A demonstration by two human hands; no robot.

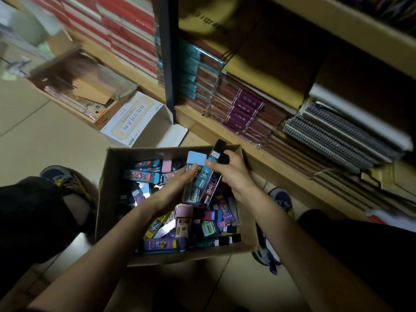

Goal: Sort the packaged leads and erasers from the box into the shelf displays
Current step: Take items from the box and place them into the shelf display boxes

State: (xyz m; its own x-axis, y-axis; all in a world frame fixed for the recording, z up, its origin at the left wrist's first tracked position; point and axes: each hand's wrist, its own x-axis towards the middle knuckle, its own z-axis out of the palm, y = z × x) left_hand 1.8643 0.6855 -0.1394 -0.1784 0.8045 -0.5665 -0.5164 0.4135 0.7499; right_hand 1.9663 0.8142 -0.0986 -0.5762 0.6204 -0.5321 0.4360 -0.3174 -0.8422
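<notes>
Left grip (177,184): I see it curled under a small stack, topped by the blue eraser pack (197,156).
Right grip (231,171): pinching the teal lead case (203,175), perhaps a black one too.
Case axis: near-to-far, tilted right, above the box (113,188).
Next, I judge: the shelf (225,134) lies far and right; the right grip is nearer.

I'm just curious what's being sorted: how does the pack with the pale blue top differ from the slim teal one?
The blue-topped pack is wider with a clear body; the teal pack is slimmer with a black cap. The left hand holds the blue-topped pack; the right hand pinches the teal pack. Both are above the open cardboard box.
</notes>
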